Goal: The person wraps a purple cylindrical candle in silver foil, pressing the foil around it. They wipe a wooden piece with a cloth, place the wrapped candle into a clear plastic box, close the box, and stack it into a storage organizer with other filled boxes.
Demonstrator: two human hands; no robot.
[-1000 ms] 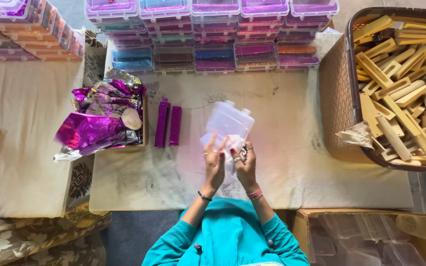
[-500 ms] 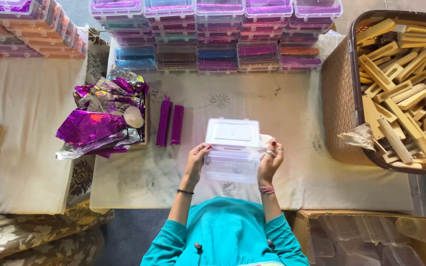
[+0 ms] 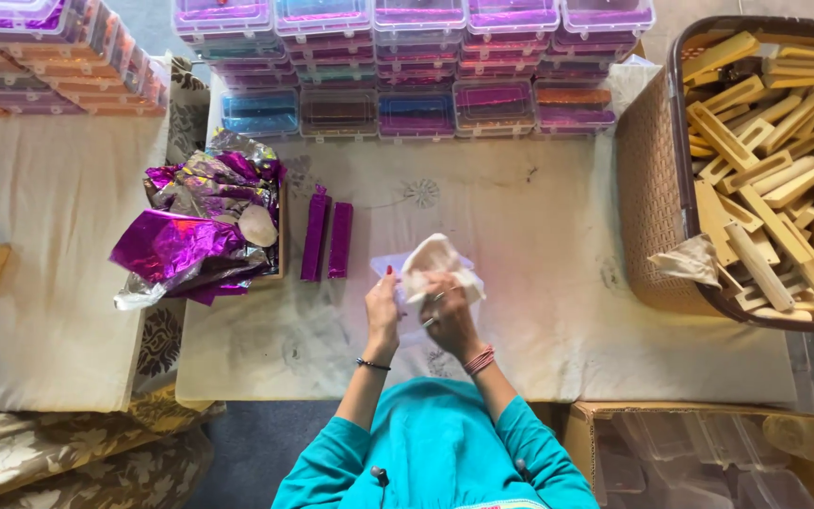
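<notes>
Two hands work at the tabletop (image 3: 539, 311): the right hand (image 3: 447, 316) rubs a white cloth (image 3: 435, 259) over a clear box (image 3: 390, 273) steadied by the left hand (image 3: 382, 316); wiping looks unfinished.

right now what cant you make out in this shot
- Clear plastic box, head view: mostly hidden behind the white cloth and both hands.
- Right hand: fingers buried in the cloth, so its grip is unclear.
- Left hand: fingertips hidden by the box.
- Basket of wooden pieces: cut off by the right edge.
- Stacked boxes: contents too small to identify.
</notes>
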